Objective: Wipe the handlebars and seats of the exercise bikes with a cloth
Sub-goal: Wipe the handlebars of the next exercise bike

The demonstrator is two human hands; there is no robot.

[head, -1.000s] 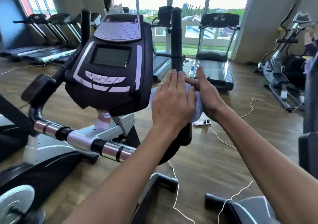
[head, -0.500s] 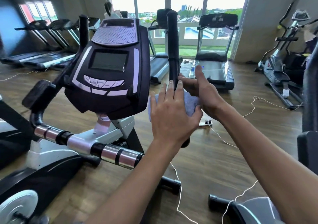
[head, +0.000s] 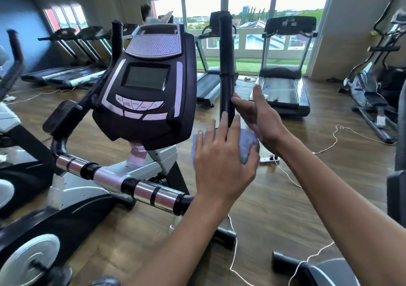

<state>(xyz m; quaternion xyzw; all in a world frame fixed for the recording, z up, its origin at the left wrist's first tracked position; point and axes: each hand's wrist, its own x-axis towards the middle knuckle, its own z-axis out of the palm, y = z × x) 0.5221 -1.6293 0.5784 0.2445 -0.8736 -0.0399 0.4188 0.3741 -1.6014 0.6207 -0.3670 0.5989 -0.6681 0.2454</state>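
Note:
The exercise bike's black console fills the middle left. To its right stands the bike's black upright handlebar. A light blue cloth is wrapped round the bar's lower part. My left hand lies flat over the cloth with straight fingers, pressing it on the bar. My right hand is on the bar's right side, fingertips touching the bar just above the cloth, thumb raised. A second upright handlebar rises left of the console, and chrome grips run below it. No seat is in view.
Treadmills face the windows, and more treadmills line the left wall. An elliptical stands at the right. White cables and a power strip lie on the wood floor. Another bike is close at the left.
Both hands and the cloth have slid a little down the upright bar. My right thumb has lifted off the bar. The view has shifted slightly.

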